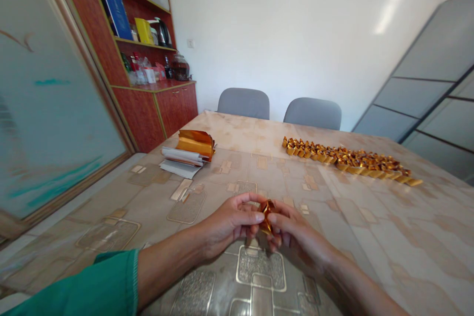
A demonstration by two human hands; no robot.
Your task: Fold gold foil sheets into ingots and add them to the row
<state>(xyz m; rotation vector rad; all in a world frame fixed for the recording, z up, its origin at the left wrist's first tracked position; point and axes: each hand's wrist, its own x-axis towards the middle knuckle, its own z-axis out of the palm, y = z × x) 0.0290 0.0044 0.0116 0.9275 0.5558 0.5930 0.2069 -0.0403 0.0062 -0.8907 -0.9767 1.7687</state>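
Observation:
Between my two hands is a small folded piece of shiny gold foil paper [266, 222], held just above the table near its front middle. My left hand [237, 219] pinches its left side with thumb and fingers. On the other side, my right hand [291, 224] grips it, thumb pressed on the front. Part of the piece is hidden behind the fingers. At the back left lies a stack of gold foil sheets [196, 142], curled, with white-backed paper [181, 162] beside it. Rows of folded gold paper pieces [344, 158] stand close together at the back right.
A patterned cloth covers the table [225, 173]. Two grey chairs [243, 102] [313, 112] stand at its far side. A red-brown cabinet [148, 108] with a kettle [163, 33], jugs and bottles is at the back left. A frosted glass door [55, 98] is on the left.

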